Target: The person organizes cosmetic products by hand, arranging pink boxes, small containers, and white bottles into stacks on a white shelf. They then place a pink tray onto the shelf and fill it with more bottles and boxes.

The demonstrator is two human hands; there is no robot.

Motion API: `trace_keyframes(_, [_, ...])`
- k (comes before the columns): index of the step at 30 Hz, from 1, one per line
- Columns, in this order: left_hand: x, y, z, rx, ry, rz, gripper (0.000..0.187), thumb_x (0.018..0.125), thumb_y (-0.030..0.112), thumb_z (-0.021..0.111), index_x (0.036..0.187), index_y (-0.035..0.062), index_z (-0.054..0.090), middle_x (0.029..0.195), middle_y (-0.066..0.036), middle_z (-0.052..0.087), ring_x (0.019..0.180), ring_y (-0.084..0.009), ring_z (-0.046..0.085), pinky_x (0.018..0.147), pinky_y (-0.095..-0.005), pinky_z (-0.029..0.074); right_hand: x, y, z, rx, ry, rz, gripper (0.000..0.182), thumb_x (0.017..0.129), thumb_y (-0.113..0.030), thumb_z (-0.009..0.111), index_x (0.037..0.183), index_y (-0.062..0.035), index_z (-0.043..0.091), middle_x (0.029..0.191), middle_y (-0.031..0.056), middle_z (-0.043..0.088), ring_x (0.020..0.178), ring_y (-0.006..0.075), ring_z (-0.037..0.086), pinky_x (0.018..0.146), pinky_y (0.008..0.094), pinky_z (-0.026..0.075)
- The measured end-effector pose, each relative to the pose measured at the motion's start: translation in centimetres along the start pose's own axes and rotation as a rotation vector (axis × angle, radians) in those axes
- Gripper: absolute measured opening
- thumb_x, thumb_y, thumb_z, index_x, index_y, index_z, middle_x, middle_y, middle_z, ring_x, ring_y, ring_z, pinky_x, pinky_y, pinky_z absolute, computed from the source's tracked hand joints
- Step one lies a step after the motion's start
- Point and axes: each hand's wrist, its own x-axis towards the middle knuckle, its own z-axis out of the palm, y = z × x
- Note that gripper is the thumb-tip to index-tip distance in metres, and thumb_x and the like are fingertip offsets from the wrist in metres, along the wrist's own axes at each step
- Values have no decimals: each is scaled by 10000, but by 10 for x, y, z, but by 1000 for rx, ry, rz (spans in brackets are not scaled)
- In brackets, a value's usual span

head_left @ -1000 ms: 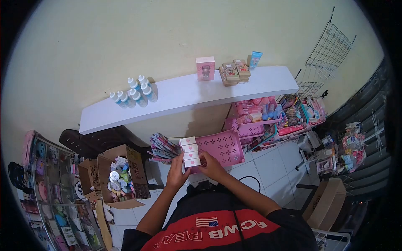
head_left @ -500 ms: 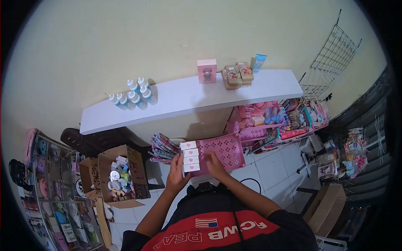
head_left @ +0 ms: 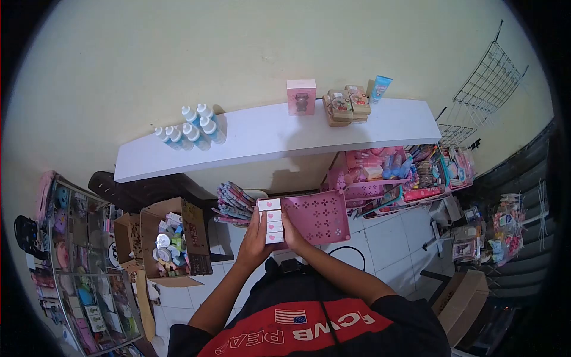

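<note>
Several small white boxes with pink hearts [head_left: 273, 221] stand in a column in front of my body. My left hand [head_left: 254, 238] presses on their left side, and my right hand [head_left: 292, 231] is against their right side, so the column is held between both hands. Just behind and to the right, a pink perforated basket [head_left: 321, 219] shows its flower-shaped holes. To the left of the boxes is a bunch of patterned, wrapped slim items [head_left: 234, 203].
A white shelf [head_left: 256, 140] crosses ahead, bearing white bottles [head_left: 191, 128], a pink box [head_left: 301, 97] and stacked brown boxes [head_left: 341, 107]. An open carton [head_left: 197, 238] of small goods is at left; pink baskets [head_left: 361, 191] are at right.
My right hand has moved left from over the pink basket to the right side of the white boxes. The camera view has shifted slightly.
</note>
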Motion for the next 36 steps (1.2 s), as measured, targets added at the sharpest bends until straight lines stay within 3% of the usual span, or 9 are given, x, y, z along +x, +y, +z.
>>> trace_keyframes(3, [0,2,-1,25,9,4,1143,640,100,956,1555,-113,304,1612,-421,219,1448,-562,379,1154,-519,410,7,7,-12,5,-67,-66,530,1162,-366,193,1562,-77,387,1470,126,527,1349,227,534,1140,359,430])
trace_keyframes(5, [2,3,-3,28,17,17,1156,636,107,961,1561,-101,300,1616,-418,211,1452,-555,378,1160,-515,409,10,4,-24,-710,267,-473,460,1127,-285,378,1498,-24,454,1398,177,574,1292,308,572,1123,418,441])
trace_keyframes(10, [2,10,-9,-3,-29,-58,1141,664,113,945,1572,-85,283,1617,-403,221,1481,-548,329,1184,-530,378,13,-175,11,-1095,375,-926,354,933,-40,626,1283,14,623,1281,202,605,1179,369,609,1052,443,467])
trace_keyframes(15, [3,13,-11,-27,-53,-125,1148,672,130,940,1593,-38,275,1623,-381,227,1494,-549,300,1206,-542,346,60,-290,22,-1241,499,-1165,317,902,-42,664,1215,0,642,1170,192,619,1102,381,621,984,435,499])
trace_keyframes(23, [41,36,-56,87,-92,-8,1026,744,314,910,1588,68,381,1606,-336,288,1503,-501,308,1204,-564,316,78,-305,9,-1255,434,-1122,299,921,-98,703,1205,-18,650,1115,194,616,1032,383,625,937,463,521])
trace_keyframes(26, [82,42,-70,-73,57,63,680,841,250,844,1437,58,578,1480,-252,516,1409,-427,478,1149,-516,401,75,-306,6,-1245,393,-1123,295,915,-96,706,1197,-19,660,1090,182,630,971,352,631,890,441,539])
trace_keyframes(30, [158,52,-97,-268,227,103,467,900,131,779,1328,27,624,1242,-181,685,1167,-371,657,999,-405,522,73,-320,12,-1114,365,-919,351,895,-104,719,1231,-24,656,1086,163,646,924,294,627,849,424,542])
trace_keyframes(33, [214,42,-101,-341,321,63,457,909,124,770,1330,24,624,1246,-188,677,1152,-340,667,985,-400,525,79,-335,10,-1138,369,-940,393,866,-79,744,1248,-44,661,1091,133,652,930,240,647,780,335,560])
trace_keyframes(36, [260,37,-104,-395,402,39,460,915,119,763,1342,25,620,1240,-185,681,1150,-310,671,979,-392,526,92,-346,8,-1211,396,-961,418,870,-109,748,1266,-22,645,1156,152,665,1011,273,665,830,372,567])
